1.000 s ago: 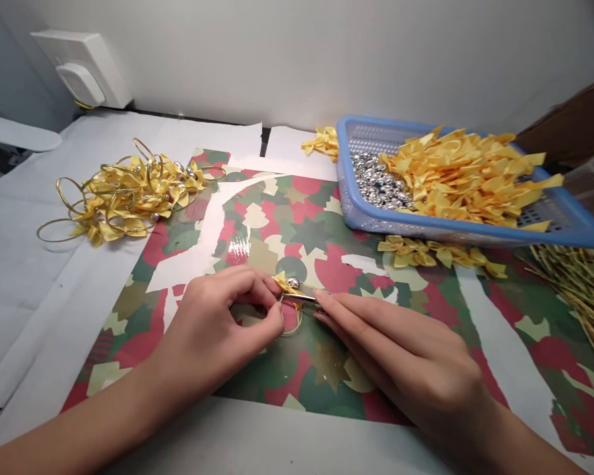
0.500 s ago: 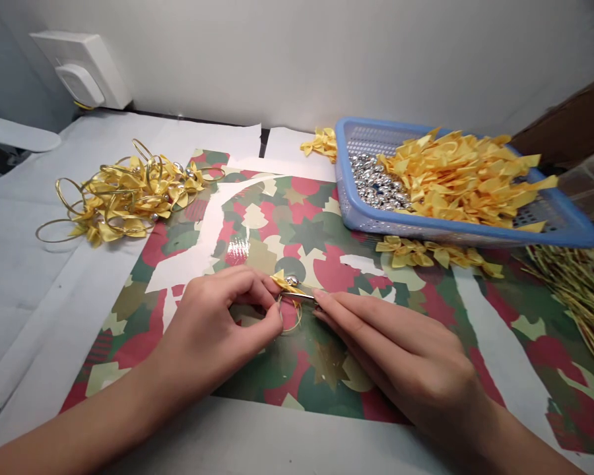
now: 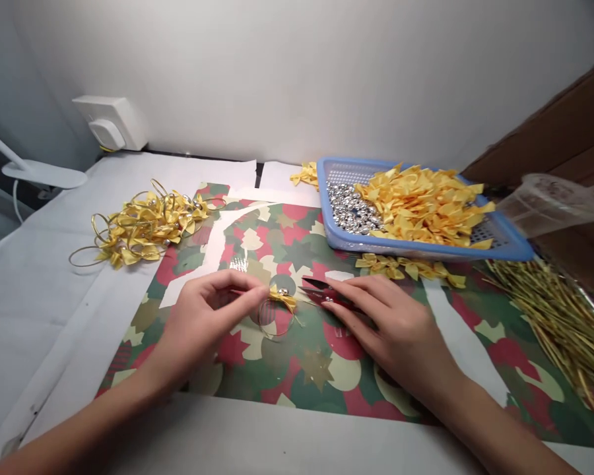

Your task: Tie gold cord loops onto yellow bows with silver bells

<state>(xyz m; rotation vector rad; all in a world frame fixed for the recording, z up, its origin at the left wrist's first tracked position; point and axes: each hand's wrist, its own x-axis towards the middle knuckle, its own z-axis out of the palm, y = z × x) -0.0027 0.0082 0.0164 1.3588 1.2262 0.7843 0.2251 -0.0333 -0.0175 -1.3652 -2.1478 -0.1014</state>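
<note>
Satin bow (image 3: 282,300) on gold ring (image 3: 276,337), pinched at mid-frame by my left hand (image 3: 205,323): a slackened pinch could drop both. My right hand (image 3: 391,323) lies open across dark red snips (image 3: 324,293), their blades a nick risk to my fingers. Beneath, Christmas wrapping paper (image 3: 321,389); upper right, blue basket (image 3: 426,249) of yellow bows (image 3: 426,211) and silver bells (image 3: 351,208) before white wall (image 3: 297,66).

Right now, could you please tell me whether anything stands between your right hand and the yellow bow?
Yes, the scissors lie just beyond the right hand, between its fingers and the yellow bow.
</note>
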